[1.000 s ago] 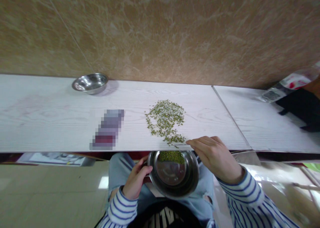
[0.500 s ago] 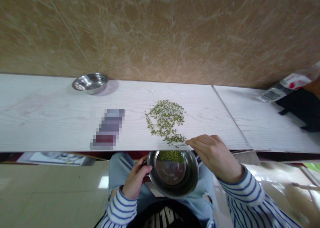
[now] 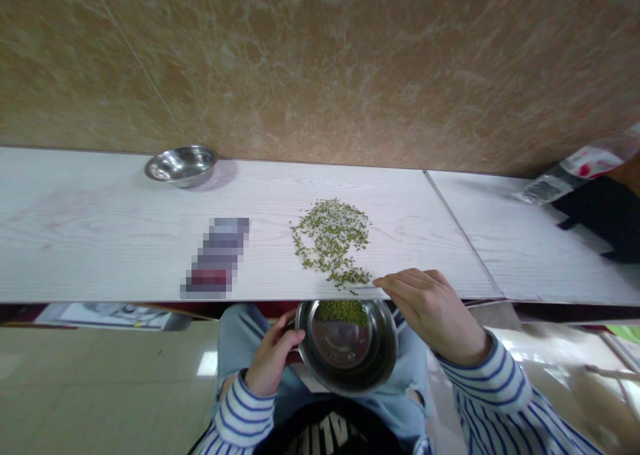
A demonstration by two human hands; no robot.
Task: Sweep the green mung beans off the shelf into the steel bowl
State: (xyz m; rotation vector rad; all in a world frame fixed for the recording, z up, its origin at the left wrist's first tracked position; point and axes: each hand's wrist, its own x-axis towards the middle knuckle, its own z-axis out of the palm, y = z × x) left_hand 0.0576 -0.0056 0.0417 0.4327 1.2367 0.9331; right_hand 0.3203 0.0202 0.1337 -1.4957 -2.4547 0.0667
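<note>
My left hand is closed on the left side of a steel pot, its thumb by the rim. The pot is in front of my lap, just under the table's front edge, with green mung beans gathered at its far side. More mung beans lie scattered on the white table above the pot. My right hand rests at the table edge to the right of these beans, fingers pressed together and thumb hidden. A thin grey streak shows by its fingertips; I cannot tell if it is an object or a shadow.
A small steel bowl stands at the back left by the marbled wall. A blurred-out oblong item lies left of the beans. To the far right are a clear plastic bottle and a black object.
Almost nothing differs. My right hand has shifted very slightly at the table edge. The left hand, pot and beans look the same.
</note>
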